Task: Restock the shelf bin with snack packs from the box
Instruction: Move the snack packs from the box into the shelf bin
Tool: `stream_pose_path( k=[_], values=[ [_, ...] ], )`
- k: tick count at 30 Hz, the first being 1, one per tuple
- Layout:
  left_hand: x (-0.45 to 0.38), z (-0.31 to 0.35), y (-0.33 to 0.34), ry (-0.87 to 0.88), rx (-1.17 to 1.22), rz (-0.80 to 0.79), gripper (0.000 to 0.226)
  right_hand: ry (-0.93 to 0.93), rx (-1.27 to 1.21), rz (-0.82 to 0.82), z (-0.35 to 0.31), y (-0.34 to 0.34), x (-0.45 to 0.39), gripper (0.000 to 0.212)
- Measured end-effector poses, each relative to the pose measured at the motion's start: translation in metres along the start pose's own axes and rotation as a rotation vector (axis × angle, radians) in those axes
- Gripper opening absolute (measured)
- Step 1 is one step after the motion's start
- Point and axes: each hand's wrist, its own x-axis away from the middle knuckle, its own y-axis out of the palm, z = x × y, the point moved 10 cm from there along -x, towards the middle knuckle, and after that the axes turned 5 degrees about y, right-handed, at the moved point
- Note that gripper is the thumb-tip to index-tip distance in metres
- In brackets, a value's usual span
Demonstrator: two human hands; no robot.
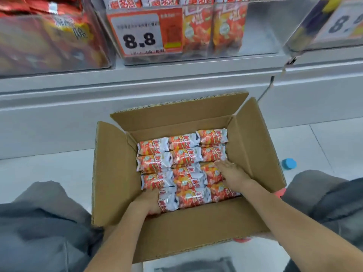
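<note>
1. Reaching into the open box (115,173), both hands work among the packs (184,169), which lie in rows filling the box floor.
2. The left hand (147,201) sits at the near left corner of the box, against the left end of the nearest row. Its fingers curl round the end of the near-left pack (169,199); the fingertips are hidden under the wrapper.
3. The right hand (231,173) lies palm down on the right column of packs, fingers spread fairly flat and pointing away from the person. Whether it grips a pack or only rests on it cannot be told.
4. The box stands on the pale tiled floor (314,146), between the person's knees, all four flaps folded outward. The far flap leans toward the grey shelf base (137,89).
5. The bin (261,26), a clear container on the shelf directly above the box, holds a few upright packs of the same orange-and-white design at its left and middle; its right part shows only clear wall.
6. A tag (144,32) reading 8.8 is fixed on the bin's front left.
7. A neighbouring clear bin to the left holds red bags (49,36); a second tag (341,22), partly cut off, shows at the upper right.
8. A small blue object (289,163) lies on the floor right of the box; what it is cannot be told.
9. Grey trouser legs (43,222) frame the box on both sides.
</note>
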Motion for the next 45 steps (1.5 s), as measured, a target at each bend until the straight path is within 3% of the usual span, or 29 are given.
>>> stream_pose_path(
  k=[4, 8, 11, 14, 16, 18, 22, 23, 25, 27, 29, 32, 34, 37, 41, 45],
  values=[
    [-0.006, -0.010, -0.001, 0.001, -0.079, 0.010, 0.072, 0.031, 0.121, 0.068, -0.003, -0.004, -0.006, 0.068],
    [-0.003, -0.009, -0.005, -0.006, -0.101, 0.045, 0.077, 0.035, 0.197, 0.034, -0.007, -0.004, -0.007, 0.058],
    [0.005, -0.009, -0.011, -0.026, -0.084, 0.068, 0.071, -0.015, -0.014, 0.069, -0.009, -0.015, 0.001, 0.055],
    [0.021, -0.001, -0.032, -0.029, -0.038, 0.091, 0.061, -0.036, -0.479, 0.125, -0.012, -0.045, 0.020, 0.057],
    [0.034, 0.008, -0.055, -0.007, 0.081, 0.108, 0.047, -0.017, -0.783, 0.106, -0.017, -0.064, 0.033, 0.064],
    [0.051, 0.020, -0.086, 0.032, 0.299, 0.157, 0.039, -0.030, -0.921, 0.085, -0.023, -0.086, 0.043, 0.068],
    [0.103, 0.040, -0.161, 0.124, 0.686, 0.362, 0.051, -0.098, -0.772, 0.123, -0.031, -0.149, 0.077, 0.059],
    [0.120, 0.046, -0.180, 0.161, 0.767, 0.425, 0.044, -0.133, -0.762, 0.148, -0.033, -0.168, 0.089, 0.052],
    [0.149, 0.059, -0.219, 0.210, 0.843, 0.555, 0.039, -0.203, -0.795, 0.205, -0.036, -0.207, 0.115, 0.039],
    [0.173, 0.078, -0.249, 0.276, 0.859, 0.614, 0.055, -0.251, -0.877, 0.213, -0.039, -0.239, 0.140, 0.038],
    [0.190, 0.101, -0.266, 0.358, 0.874, 0.602, 0.066, -0.288, -0.962, 0.199, -0.041, -0.261, 0.160, 0.052],
    [0.209, 0.127, -0.273, 0.430, 0.830, 0.602, 0.062, -0.272, -1.034, 0.263, -0.032, -0.280, 0.179, 0.069],
    [0.213, 0.133, -0.272, 0.459, 0.807, 0.639, 0.059, -0.267, -1.009, 0.345, -0.025, -0.286, 0.184, 0.066],
    [0.216, 0.144, -0.267, 0.510, 0.956, 0.595, 0.050, -0.349, -1.060, 0.386, -0.021, -0.294, 0.188, 0.052],
    [0.218, 0.157, -0.270, 0.565, 0.968, 0.533, 0.040, -0.433, -1.042, 0.280, -0.017, -0.301, 0.191, 0.050],
    [0.205, 0.159, -0.248, 0.539, 0.974, 0.464, 0.043, -0.500, -1.051, 0.251, -0.034, -0.304, 0.187, 0.061]
  ],
)
